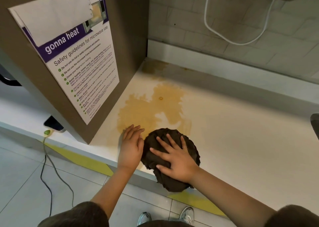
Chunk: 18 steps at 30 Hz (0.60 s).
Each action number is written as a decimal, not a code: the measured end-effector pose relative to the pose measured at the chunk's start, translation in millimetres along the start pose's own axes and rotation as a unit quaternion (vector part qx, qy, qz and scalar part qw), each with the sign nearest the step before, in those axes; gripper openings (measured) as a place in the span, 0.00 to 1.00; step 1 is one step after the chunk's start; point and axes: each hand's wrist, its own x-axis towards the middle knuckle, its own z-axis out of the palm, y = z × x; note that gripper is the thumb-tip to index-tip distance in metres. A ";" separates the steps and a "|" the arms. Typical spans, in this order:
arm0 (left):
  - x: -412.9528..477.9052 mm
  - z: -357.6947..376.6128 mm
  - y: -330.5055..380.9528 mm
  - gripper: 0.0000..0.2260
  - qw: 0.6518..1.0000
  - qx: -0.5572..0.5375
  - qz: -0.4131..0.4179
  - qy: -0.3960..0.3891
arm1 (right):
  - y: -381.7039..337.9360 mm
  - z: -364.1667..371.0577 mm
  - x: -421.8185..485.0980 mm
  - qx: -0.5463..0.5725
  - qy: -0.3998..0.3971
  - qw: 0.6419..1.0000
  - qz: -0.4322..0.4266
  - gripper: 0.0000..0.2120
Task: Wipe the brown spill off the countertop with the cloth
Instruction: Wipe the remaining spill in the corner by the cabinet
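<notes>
Right hand point(177, 159), fingers spread and straight, presses flat on the bunched dark cloth point(155, 138), not curled round it. The cloth lies at the near edge of the brown spill point(148, 109) and overhangs the countertop point(241, 140) front. Left hand point(132, 147), flat with fingers together, rests on the spill's near-left margin, just beside the cloth. A postered cabinet point(77, 62) stands left of the spill.

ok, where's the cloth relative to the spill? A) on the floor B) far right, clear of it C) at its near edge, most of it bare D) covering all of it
C: the cloth sits under the right hand at the near edge of the spill; most lies bare beyond.
</notes>
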 end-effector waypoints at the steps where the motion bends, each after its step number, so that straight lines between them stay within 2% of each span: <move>1: 0.3 0.0 -0.2 0.19 1.000 0.000 0.000 0.001 | 0.5 0.4 -2.6 0.001 0.004 1.000 0.013 0.26; 7: -0.5 1.9 -2.7 0.17 1.000 0.005 0.010 0.006 | 40.3 5.4 -54.6 -0.020 -0.004 1.000 0.007 0.26; 10: -0.5 2.2 -1.1 0.17 1.000 0.005 0.008 0.004 | 61.5 -1.0 -62.2 -0.022 -0.008 0.999 0.032 0.25; 15: -0.3 2.8 0.5 0.18 1.000 0.002 0.001 0.002 | 40.0 -8.4 -25.9 -0.029 -0.012 0.993 0.117 0.28; 18: -0.1 2.0 1.5 0.19 1.000 0.005 0.002 -0.001 | 15.3 -7.8 -0.1 -0.023 -0.016 0.990 0.135 0.30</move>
